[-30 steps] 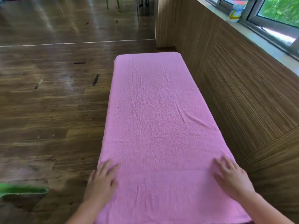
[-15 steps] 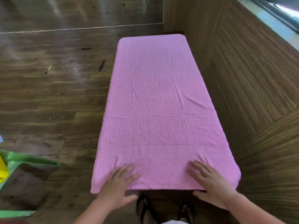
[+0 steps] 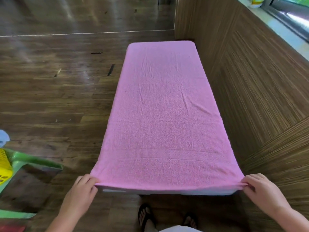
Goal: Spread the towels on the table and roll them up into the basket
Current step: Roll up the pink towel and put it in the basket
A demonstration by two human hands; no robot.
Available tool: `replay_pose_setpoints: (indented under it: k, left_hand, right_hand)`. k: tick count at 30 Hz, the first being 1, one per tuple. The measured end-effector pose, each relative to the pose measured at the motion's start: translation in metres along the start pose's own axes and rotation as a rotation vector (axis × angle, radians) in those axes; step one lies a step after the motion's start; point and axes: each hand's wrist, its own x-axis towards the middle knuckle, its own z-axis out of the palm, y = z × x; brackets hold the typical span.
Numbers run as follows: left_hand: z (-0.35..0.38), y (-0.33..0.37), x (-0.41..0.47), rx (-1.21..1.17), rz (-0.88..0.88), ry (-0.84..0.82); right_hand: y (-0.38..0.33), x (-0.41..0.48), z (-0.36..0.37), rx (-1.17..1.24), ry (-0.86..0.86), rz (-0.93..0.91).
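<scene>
Towel (image 3: 163,123), pink: spread flat lengthwise over table (image 3: 184,192); tabletop almost wholly hidden, only pale near edge seen beneath. Near corners pinched: left corner by left hand (image 3: 80,193), right corner by right hand (image 3: 260,193), fingers curled round cloth. Green object (image 3: 33,162) at left cut off by frame, not identified. Sandalled feet (image 3: 145,215) partly seen below table edge.

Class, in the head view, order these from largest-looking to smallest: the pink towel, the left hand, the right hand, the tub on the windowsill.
1. pink towel
2. left hand and right hand: alike, not ranked
3. tub: smallest-looking, but farthest from the camera, so its real size is unsure
</scene>
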Motion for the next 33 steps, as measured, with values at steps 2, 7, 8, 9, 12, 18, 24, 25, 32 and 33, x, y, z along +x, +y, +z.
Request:
replay_pose_setpoints:
  k: [2, 7, 8, 9, 12, 18, 24, 25, 32, 33]
  left_hand:
    - [-0.008, -0.002, 0.008, 0.004, -0.08, -0.003]
    - [-0.031, 0.005, 0.054, -0.065, -0.155, 0.019]
    - [-0.033, 0.006, 0.063, -0.066, -0.19, 0.028]
    - [-0.033, 0.006, 0.07, -0.043, -0.231, 0.047]
    - [-0.024, 0.013, 0.07, 0.063, -0.152, 0.088]
    - [0.011, 0.017, 0.046, -0.005, 0.1, -0.098]
    - [0.004, 0.007, 0.065, 0.0, 0.163, -0.047]
    - [0.0, 0.006, 0.071, 0.02, 0.158, -0.051]
    - [-0.025, 0.027, 0.112, -0.02, -0.089, -0.011]
    - [-0.022, 0.03, 0.11, -0.075, -0.136, -0.007]
  right_hand:
    - [-0.004, 0.009, -0.014, 0.139, 0.014, 0.135]
    - [-0.012, 0.055, -0.04, 0.348, -0.015, 0.314]
    - [-0.015, 0.062, -0.039, 0.352, -0.009, 0.33]
    - [-0.016, 0.066, -0.037, 0.322, 0.004, 0.35]
    - [-0.012, 0.062, -0.024, 0.045, 0.086, 0.194]
    - [-0.013, 0.029, 0.015, -0.093, -0.044, -0.132]
    - [-0.018, 0.047, -0.002, -0.133, -0.041, -0.195]
    - [-0.019, 0.053, -0.01, -0.132, -0.053, -0.172]
    - [-0.038, 0.119, -0.04, -0.121, -0.2, 0.044]
    - [-0.04, 0.117, -0.038, -0.074, -0.166, 0.101]
